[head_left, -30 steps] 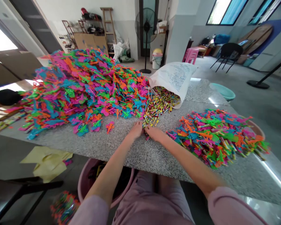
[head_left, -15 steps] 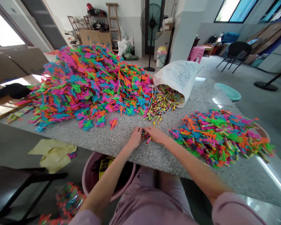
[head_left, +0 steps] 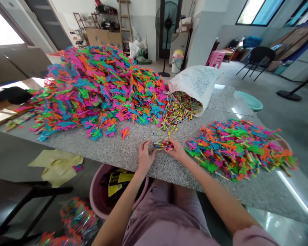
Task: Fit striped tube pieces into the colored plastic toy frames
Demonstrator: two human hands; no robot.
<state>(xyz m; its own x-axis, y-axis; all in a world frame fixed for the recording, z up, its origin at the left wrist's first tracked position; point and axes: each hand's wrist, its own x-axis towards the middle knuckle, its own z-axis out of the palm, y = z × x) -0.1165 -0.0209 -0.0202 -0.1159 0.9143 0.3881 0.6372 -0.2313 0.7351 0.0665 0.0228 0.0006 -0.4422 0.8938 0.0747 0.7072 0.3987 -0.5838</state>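
Observation:
Several small printed tubes (head_left: 159,145) with red and yellow ends lie in a little bunch on the stone table, between my hands. My left hand (head_left: 145,156) is at the left ends of the bunch, its thumb and fingers apart. On the other side, my right hand (head_left: 176,150) has its fingers closed around the right part of the bunch. More such tubes (head_left: 179,109) spill from the mouth of a white woven sack (head_left: 197,83) just beyond. A large heap of bright plastic toy pieces (head_left: 100,89) rises at the back left.
To the right lies a smaller pile of coloured pieces mixed with tubes (head_left: 241,148). Below the granite table's front edge (head_left: 169,179) stands a pink tub (head_left: 94,201) with black and yellow packets. A dark chair (head_left: 12,205) and filled clear bags (head_left: 78,217) are at lower left.
My hands have moved apart, the left one slightly left and down. The bunch of tubes, mostly hidden before, now shows between them.

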